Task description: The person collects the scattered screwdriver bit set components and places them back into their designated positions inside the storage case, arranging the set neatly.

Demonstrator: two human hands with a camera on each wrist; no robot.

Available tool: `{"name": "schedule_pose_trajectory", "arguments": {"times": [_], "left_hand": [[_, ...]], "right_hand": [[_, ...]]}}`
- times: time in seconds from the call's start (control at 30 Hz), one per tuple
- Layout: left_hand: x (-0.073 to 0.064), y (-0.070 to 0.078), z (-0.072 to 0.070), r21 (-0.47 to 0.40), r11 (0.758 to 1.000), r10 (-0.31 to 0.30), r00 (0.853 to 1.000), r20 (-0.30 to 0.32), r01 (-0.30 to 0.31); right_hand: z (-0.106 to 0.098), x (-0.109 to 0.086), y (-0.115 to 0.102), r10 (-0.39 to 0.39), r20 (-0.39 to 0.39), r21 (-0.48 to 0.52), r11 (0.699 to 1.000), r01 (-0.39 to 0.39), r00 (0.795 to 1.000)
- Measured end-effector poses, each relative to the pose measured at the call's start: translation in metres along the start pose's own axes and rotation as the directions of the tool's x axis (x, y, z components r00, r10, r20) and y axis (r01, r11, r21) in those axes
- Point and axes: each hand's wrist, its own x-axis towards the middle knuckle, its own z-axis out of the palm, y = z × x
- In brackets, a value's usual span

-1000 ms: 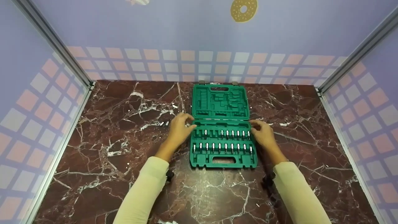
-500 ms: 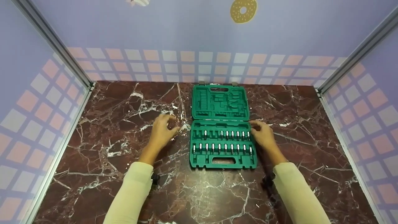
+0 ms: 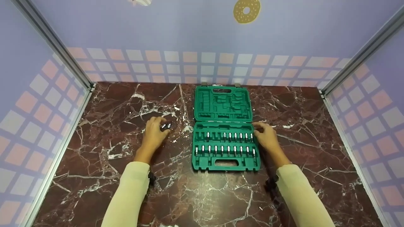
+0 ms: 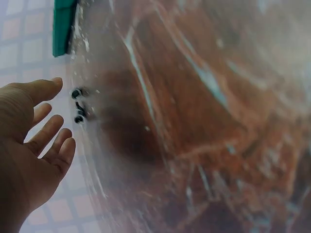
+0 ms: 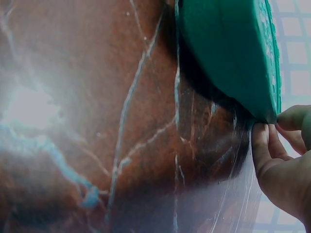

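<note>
The green plastic case [image 3: 205, 164] lies open on the marble-patterned surface, its lid [image 3: 221, 102] folded back toward the wall. Two rows of small metal sockets [image 3: 235, 149] stand in its lower half; the upper row has gaps on the left. My right hand [image 3: 266, 135] grips the case's right edge near the hinge, thumb at the rim and fingers against the side [image 5: 265, 114]. Left of the case, my left hand [image 3: 153, 134] reaches with parted fingers beside a few loose sockets [image 3: 169, 125]. In the left wrist view, a gap separates that hand [image 4: 34, 136] from the sockets [image 4: 77, 104].
A lilac wall [image 3: 157, 28] with pink and white squares closes off the back, and similar panels [image 3: 28, 110] stand at both sides. The surface [image 3: 104, 189] is dark red with white veins. Bright reflections lie in front of the case.
My left hand has left the case's left edge and moved left to the loose sockets. My right hand has stayed at the case's right edge.
</note>
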Motion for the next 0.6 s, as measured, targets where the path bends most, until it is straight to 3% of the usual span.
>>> {"name": "schedule_pose_trajectory", "arguments": {"times": [0.23, 0.6], "left_hand": [[0.007, -0.011, 0.003, -0.004, 0.999, -0.037, 0.999, 0.01, 0.037], [0.014, -0.011, 0.007, 0.02, 0.999, -0.042, 0.999, -0.017, 0.042]], "right_hand": [[-0.001, 0.0, 0.001, -0.008, -0.006, 0.007, 1.0, 0.008, 1.0], [0.0, -0.001, -0.001, 0.027, 0.013, 0.025, 0.999, -0.027, 1.0]]}}
